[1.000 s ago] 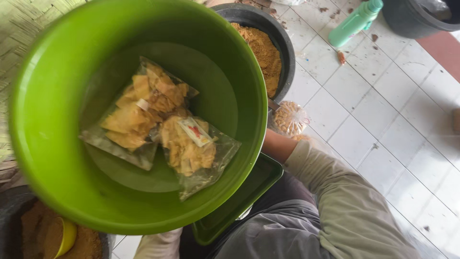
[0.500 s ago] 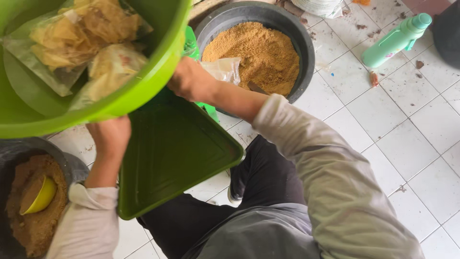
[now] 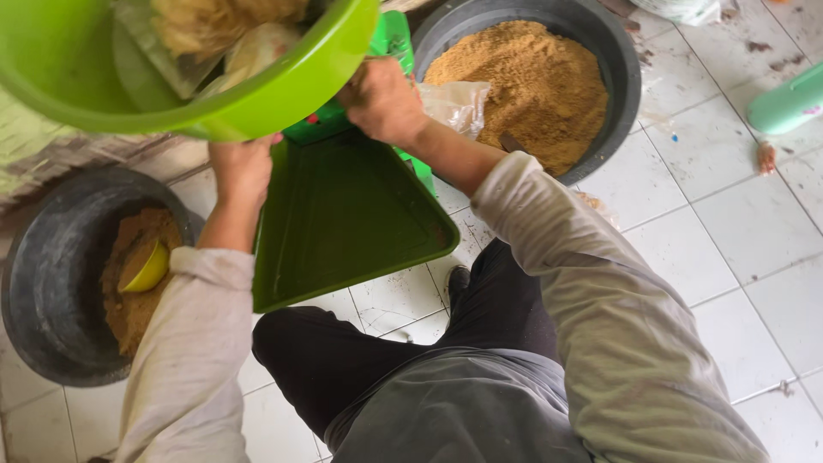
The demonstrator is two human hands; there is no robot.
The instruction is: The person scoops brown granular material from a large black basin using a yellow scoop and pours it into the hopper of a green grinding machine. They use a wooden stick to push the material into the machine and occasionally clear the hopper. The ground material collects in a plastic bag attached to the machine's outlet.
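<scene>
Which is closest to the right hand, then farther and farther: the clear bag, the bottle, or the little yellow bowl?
From the right hand:
1. Clear bag, touching it, just right of it.
2. Yellow bowl, lower left, in the left tub.
3. Bottle, far right on the floor.

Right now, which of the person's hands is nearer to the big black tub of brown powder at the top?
The right. The right hand is just beside the black tub, next to its near rim. The left hand is farther off, under the green bowl, beyond the green tray.
</scene>
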